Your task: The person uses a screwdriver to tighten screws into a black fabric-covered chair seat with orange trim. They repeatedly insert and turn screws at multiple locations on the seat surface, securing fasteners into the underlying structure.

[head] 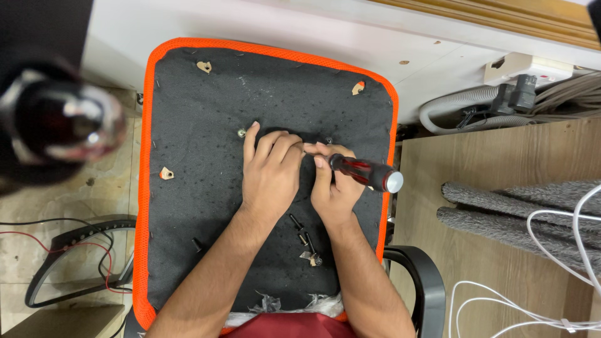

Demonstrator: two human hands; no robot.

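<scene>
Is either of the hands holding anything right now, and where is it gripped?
The right hand holds a screwdriver by the front of its red and black handle. The left hand holds nothing; it rests flat on the black seat pad.

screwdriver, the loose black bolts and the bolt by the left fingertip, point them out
screwdriver (366, 174), head view, on its red-black handle
loose black bolts (303, 236), head view, on the middle bolt's shaft
silver bolt (241, 133), head view, on its head
</scene>
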